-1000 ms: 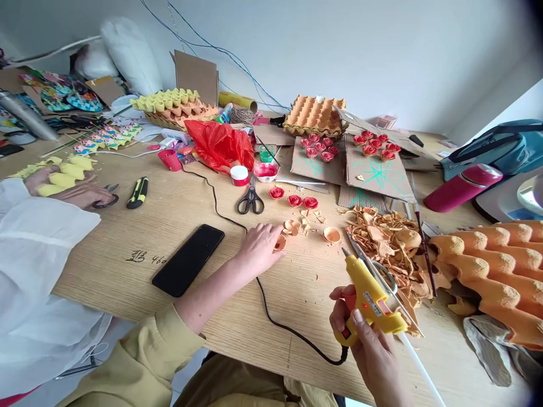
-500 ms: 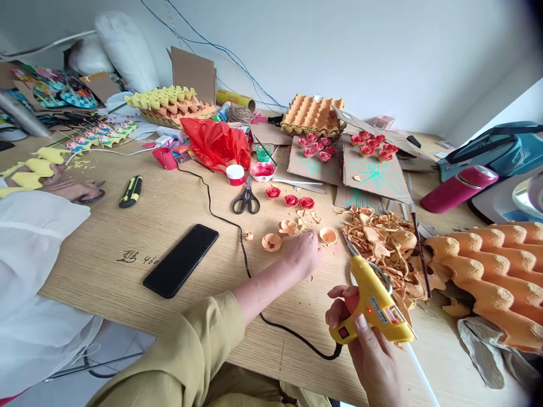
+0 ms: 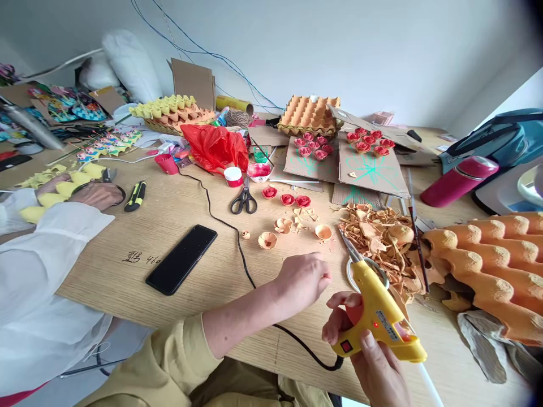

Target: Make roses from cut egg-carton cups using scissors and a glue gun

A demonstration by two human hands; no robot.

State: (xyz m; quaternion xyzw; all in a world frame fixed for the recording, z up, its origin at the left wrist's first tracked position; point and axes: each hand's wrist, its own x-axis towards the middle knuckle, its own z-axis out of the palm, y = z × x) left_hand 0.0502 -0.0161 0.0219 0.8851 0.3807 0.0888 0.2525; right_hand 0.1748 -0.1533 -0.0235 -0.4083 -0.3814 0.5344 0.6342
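Observation:
My right hand (image 3: pixel 379 367) is wrapped round a yellow hot glue gun (image 3: pixel 373 299), its nozzle pointing up and left and a white glue stick (image 3: pixel 429 384) coming out of its rear. Left of the gun, my left hand (image 3: pixel 302 282) hovers low over the table with its fingers curled closed; what they hold, if anything, is hidden. Beyond that hand stand an orange egg-carton cup (image 3: pixel 323 233) and two petalled cups, one of them a flower-shaped cup (image 3: pixel 267 241). A small rolled bud (image 3: pixel 245 234) lies beside them. Red painted flowers (image 3: pixel 287 199) sit farther back.
Orange scraps (image 3: pixel 377 237) and an egg tray (image 3: pixel 487 260) lie on the right. A phone (image 3: pixel 181 259), scissors (image 3: pixel 244 200) and utility knife (image 3: pixel 134 196) are on the left, where a co-worker's hand (image 3: pixel 98 194) holds scissors by yellow carton. The gun's black cord (image 3: pixel 241 249) crosses the table.
My left hand has drawn back toward me, away from the orange cups. The glue gun has shifted slightly right and down. The co-worker's hands and yellow carton have moved further into view.

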